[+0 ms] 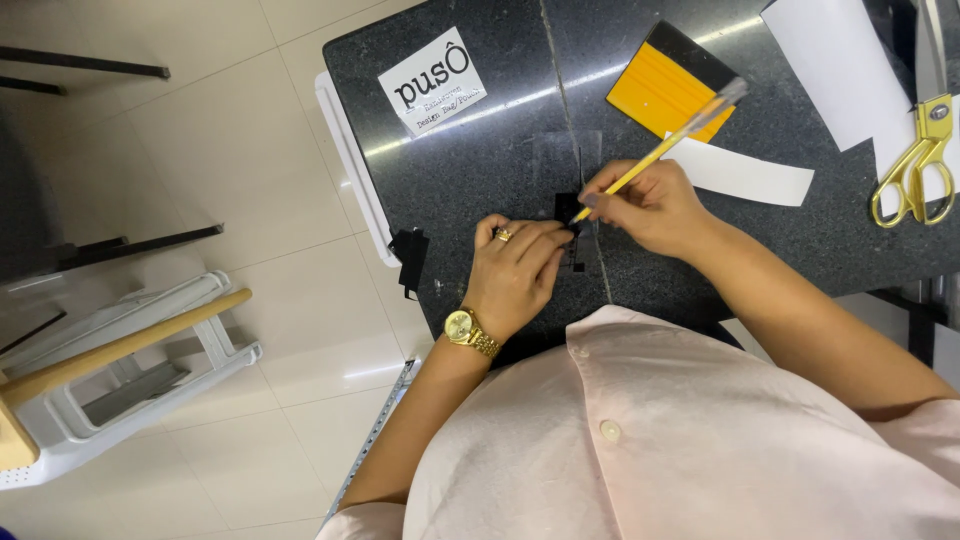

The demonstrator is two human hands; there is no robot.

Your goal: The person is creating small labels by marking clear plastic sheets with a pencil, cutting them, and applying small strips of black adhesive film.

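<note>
Hands are both busy over a small black piece [570, 215] lying on the dark speckled stone surface [480, 150], close to its near edge. Left hand [515, 270] lies flat-ish on top of it, fingers [545, 240] pressed together and bent down, tips pushing onto the black piece to pin it. There's a ring on one finger and a gold wristwatch [468, 330] on that wrist.

Right hand [650, 205] comes in from the other side, fingers pinching a yellow pen [655, 150] with a clear cap end. The pen slants up and away to the right, and its tip is down right at the black piece, just beside the left fingertips. Can't tell if the tip actually touches, it's too small and dark there.

Other stuff around: another black scrap [408, 255] hangs off the surface edge to the left of the left hand. A white card with dark lettering [432, 80] sits further back. Behind the right hand there's a yellow-and-black pad [665, 85], and a white paper strip [745, 175] next to the pen. Gold scissors [920, 150] rest on a white sheet [825, 60] far right. Off to the left on the tiled floor [200, 150], a white plastic stool [130, 370] with a wooden handle [110, 345] across it.
</note>
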